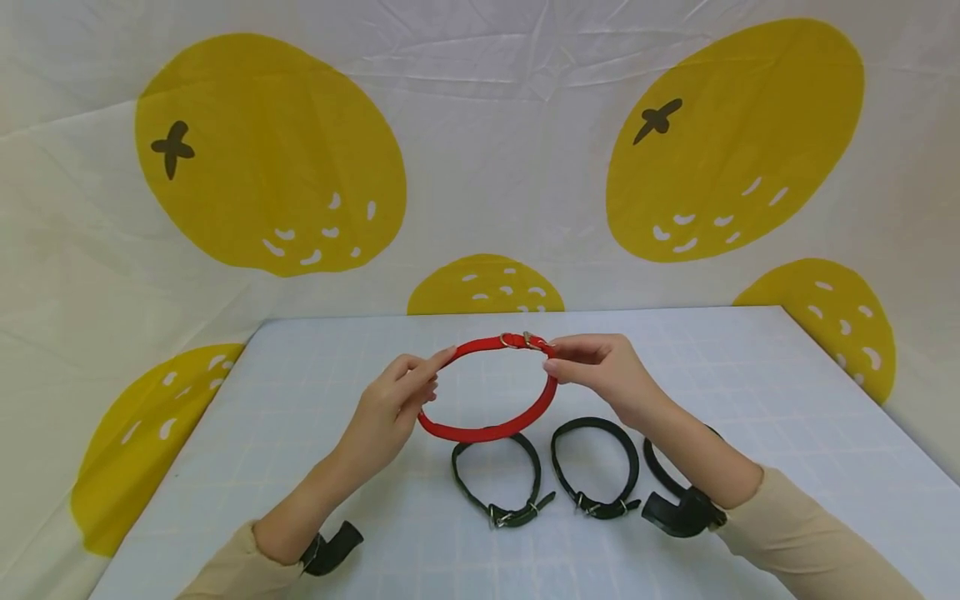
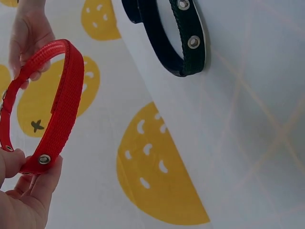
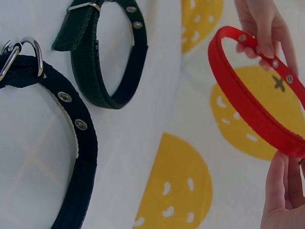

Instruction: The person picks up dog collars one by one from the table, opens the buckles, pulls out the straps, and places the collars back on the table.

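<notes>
A red collar (image 1: 480, 434), buckled into a loop, is held up above the table between both hands. My left hand (image 1: 386, 404) pinches the band at its left side, thumb and fingers on either face near an eyelet in the left wrist view. With thumb and fingertips, my right hand (image 1: 611, 367) grips the right side beside the metal buckle (image 1: 527, 340). Metal eyelets line part of the red band (image 3: 238, 90) in the right wrist view. Just below lie dark collars, also closed in loops: one under the red collar (image 1: 537, 471), another (image 1: 634, 467) to its right.
A third dark collar (image 1: 660, 471) lies at the right, partly hidden by my right forearm. The pale checked table (image 1: 337, 350) ends at a white cloth (image 1: 487, 167) printed with yellow fruit. Black wrist cameras (image 1: 330, 550) hang under both forearms.
</notes>
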Available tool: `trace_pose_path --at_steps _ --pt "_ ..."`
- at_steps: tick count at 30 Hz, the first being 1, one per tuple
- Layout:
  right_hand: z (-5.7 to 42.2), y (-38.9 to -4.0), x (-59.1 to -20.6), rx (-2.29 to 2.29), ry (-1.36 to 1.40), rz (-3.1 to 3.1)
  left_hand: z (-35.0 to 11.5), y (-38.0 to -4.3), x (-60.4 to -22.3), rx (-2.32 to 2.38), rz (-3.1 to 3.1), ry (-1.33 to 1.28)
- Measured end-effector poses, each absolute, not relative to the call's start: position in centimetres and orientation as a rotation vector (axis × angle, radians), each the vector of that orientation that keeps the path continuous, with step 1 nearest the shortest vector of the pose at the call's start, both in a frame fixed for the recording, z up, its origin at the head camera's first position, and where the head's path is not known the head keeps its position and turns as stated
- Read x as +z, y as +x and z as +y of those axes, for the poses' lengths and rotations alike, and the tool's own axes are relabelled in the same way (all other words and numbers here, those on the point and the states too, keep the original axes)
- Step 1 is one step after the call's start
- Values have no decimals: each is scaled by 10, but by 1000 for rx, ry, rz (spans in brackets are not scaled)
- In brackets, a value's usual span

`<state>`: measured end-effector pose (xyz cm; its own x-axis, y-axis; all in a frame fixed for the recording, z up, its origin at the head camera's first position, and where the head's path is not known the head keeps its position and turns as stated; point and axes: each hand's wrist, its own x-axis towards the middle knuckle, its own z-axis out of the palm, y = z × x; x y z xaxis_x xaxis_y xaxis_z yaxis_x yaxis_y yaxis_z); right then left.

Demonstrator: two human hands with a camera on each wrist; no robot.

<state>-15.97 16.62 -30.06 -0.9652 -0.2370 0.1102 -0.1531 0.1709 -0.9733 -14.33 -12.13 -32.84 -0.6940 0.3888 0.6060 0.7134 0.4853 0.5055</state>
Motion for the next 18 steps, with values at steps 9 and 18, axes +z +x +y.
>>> trace_pose_path --at_steps 9,18 --pt "177 -166 -300 -2185 -383 2296 -128 -153 -331 -1138 -2259 -761" --pt "192 -177 -303 -2307 -183 2275 -131 -160 -330 -1265 -2236 -525"
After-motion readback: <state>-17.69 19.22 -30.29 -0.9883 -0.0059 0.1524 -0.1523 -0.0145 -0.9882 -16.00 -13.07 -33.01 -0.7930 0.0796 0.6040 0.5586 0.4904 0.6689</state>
